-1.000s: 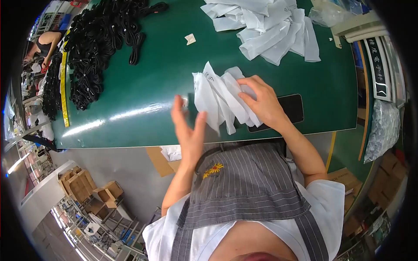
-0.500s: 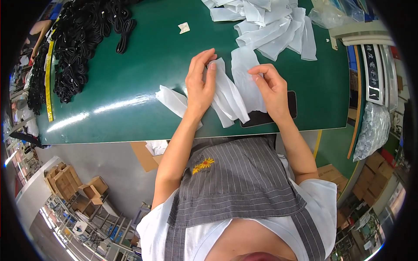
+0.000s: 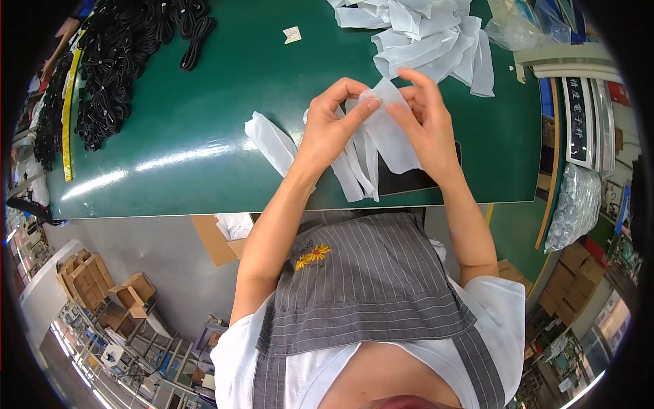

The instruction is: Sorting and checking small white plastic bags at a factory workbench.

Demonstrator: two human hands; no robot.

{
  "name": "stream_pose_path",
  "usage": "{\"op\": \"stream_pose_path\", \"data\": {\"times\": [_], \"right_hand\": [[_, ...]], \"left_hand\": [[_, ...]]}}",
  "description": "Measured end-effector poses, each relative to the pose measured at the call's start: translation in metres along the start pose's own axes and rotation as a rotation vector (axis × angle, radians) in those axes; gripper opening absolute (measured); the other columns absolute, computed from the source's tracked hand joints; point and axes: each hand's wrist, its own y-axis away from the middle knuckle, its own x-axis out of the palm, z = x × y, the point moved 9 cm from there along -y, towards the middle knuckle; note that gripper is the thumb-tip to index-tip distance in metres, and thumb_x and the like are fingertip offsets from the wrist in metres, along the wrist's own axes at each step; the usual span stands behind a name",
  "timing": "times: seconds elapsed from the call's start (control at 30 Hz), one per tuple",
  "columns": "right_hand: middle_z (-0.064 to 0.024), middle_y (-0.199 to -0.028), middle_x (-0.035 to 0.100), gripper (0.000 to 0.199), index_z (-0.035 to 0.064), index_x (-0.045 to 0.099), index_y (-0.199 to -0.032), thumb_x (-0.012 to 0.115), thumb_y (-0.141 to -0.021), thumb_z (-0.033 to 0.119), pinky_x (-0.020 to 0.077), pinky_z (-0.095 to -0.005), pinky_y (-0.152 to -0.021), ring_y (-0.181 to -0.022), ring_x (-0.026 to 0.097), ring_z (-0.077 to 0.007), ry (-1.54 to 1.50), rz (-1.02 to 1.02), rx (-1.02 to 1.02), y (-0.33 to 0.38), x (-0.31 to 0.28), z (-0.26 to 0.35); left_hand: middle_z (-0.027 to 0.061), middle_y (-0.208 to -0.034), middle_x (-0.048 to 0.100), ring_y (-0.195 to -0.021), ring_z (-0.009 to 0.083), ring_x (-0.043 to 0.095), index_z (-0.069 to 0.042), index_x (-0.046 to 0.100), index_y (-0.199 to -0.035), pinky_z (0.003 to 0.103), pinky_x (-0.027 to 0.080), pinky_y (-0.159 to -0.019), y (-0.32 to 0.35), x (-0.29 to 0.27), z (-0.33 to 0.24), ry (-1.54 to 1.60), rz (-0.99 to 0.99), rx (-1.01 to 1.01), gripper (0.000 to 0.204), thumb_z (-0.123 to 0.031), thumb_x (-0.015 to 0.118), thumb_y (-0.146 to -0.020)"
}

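A thin, translucent white plastic bag (image 3: 397, 140) is held up from the table between my hands. My left hand (image 3: 329, 136) pinches its top edge, thumb in front. On the bag's right side, my right hand (image 3: 430, 133) grips it with the thumb on its face, the index finger lifted away. Several more white bags (image 3: 349, 178) lie under and beside my left hand. Another folded bag (image 3: 271, 144) rests left of that wrist. A black phone-like slab (image 3: 402, 183) lies partly covered beneath the held bag.
A heap of white bags (image 3: 436, 48) lies at the far right of the green table (image 3: 204, 109). Bundled black cables (image 3: 112, 75) and a yellow strip (image 3: 71, 116) are at the left. A small paper label (image 3: 292, 35) lies farther back. Clear plastic packaging (image 3: 521, 31) sits at the right corner.
My left hand has moved right onto the bag's top edge and closed on it. The bag has been raised and tilted, and my right thumb now lies across its face.
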Motion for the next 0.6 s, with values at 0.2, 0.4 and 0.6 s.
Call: {"op": "stream_pose_path", "data": {"times": [0.2,0.4,0.6], "right_hand": [[0.0036,-0.063,0.053,0.015,0.0015,0.061,-0.088,0.061,-0.089,0.017,0.0349,-0.0203,-0.053,-0.058,0.041,-0.0024,0.069,0.023,0.126,-0.010,-0.008,-0.017],[0.0043,-0.061,0.051,0.015,0.0022,0.060,-0.091,0.061,-0.089,0.017,0.0324,-0.0207,-0.051,-0.057,0.039,-0.0023,0.083,-0.038,0.100,-0.010,-0.015,-0.016],[0.0010,-0.071,0.057,0.023,0.0007,0.060,-0.092,0.067,-0.084,0.022,0.0390,-0.0208,-0.054,-0.061,0.048,-0.0036,0.197,0.084,-0.014,-0.001,-0.009,-0.004]], "left_hand": [[-0.0017,-0.074,0.057,-0.072,0.0066,0.050,-0.004,0.061,-0.084,0.023,0.042,-0.068,-0.001,-0.010,0.006,-0.146,-0.070,0.024,0.013,-0.016,0.067,-0.083],[-0.0021,-0.069,0.056,-0.068,0.0072,0.048,-0.002,0.060,-0.088,0.022,0.041,-0.065,-0.001,0.000,-0.010,-0.038,-0.125,0.097,0.016,-0.016,0.067,-0.084],[-0.0030,-0.073,0.060,-0.061,0.0015,0.048,-0.003,0.061,-0.089,0.017,0.041,-0.056,-0.007,-0.003,-0.006,0.141,-0.120,0.017,0.013,-0.015,0.065,-0.088]]}}
